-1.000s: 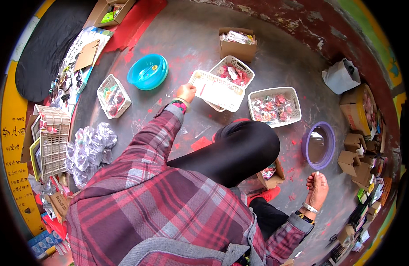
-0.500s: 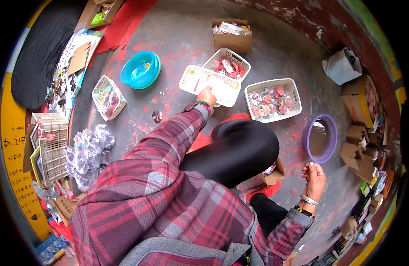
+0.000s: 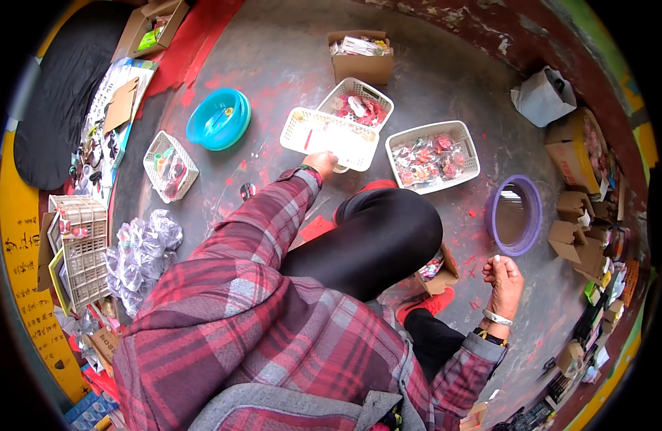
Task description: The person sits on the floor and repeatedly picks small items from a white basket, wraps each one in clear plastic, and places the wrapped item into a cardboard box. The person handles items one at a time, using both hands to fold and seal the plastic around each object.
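Observation:
My left hand (image 3: 322,164) is at the near rim of a shallow white plastic basket (image 3: 291,138), its fingers drawn together. Whatever they hold, if anything, is too small to make out. Inside that basket lies a thin red strip (image 3: 308,138). The basket rests partly over a second white basket (image 3: 383,103) holding pink and red pieces and a white item. Out to the right, my right hand (image 3: 503,280) is raised in a pinch near the purple basin (image 3: 494,215). At its fingertips shows a small pale spot, perhaps only a nail.
A white basket (image 3: 477,167) of clear-wrapped red pieces stands right of centre. Beyond are a cardboard box (image 3: 363,70) and teal basins (image 3: 209,136). A small white basket (image 3: 189,179) and bagged bundles (image 3: 141,251) lie left. Cartons (image 3: 571,154) line the right wall.
My left hand has drawn back from inside the shallow basket to its near rim. My right hand stays raised and pinched, almost in place. The whole view has shifted slightly.

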Tool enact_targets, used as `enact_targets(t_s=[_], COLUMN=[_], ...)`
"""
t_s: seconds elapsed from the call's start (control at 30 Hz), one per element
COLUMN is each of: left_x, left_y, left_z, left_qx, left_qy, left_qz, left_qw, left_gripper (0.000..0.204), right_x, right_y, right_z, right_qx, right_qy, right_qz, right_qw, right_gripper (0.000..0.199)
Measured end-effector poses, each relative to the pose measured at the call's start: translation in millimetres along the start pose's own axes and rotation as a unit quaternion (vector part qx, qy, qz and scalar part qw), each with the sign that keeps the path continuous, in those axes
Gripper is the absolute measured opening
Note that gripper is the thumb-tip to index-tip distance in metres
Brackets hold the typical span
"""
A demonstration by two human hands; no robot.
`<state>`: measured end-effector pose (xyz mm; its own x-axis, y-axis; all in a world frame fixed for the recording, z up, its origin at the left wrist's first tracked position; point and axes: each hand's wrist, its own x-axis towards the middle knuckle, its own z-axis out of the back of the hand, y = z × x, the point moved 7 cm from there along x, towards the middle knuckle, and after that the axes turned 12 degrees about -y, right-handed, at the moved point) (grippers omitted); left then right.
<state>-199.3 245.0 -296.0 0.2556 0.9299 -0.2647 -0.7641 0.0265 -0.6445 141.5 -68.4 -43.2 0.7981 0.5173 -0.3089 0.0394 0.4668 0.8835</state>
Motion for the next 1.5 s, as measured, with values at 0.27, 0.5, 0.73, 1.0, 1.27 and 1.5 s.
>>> enact_targets(t_s=[0.27,0.5,0.73,1.0,1.27,1.5], left_x=[12,-65,-165,-219,-208,-219], left_y=[-109,-303,-413,-426,-422,-425], left_z=[71,102,57,-13,-20,-39], left_qx=[-0.127,-0.491,-0.516,-0.450,-0.393,-0.353], left_qy=[-0.027,0.237,0.398,0.462,0.364,0.473], left_qz=[-0.123,-0.010,-0.006,0.012,-0.040,-0.066], left_qw=[0.984,0.838,0.759,0.765,0.843,0.804], left_gripper=[0.025,0.017,0.013,0.019,0.028,0.016], right_x=[-9,-21,-73,-81,-43,-34], right_y=[8,29,107,98,35,27], right_z=[0,3,31,58,73,59], right_qx=[-0.001,0.038,0.013,-0.097,0.301,0.366], right_qy=[0.002,0.004,-0.171,-0.247,-0.138,-0.084], right_qz=[0.004,0.061,0.379,0.425,0.027,-0.032], right_qw=[1.000,0.997,0.909,0.865,0.943,0.926], right_gripper=[0.018,0.014,0.051,0.029,0.019,0.020])
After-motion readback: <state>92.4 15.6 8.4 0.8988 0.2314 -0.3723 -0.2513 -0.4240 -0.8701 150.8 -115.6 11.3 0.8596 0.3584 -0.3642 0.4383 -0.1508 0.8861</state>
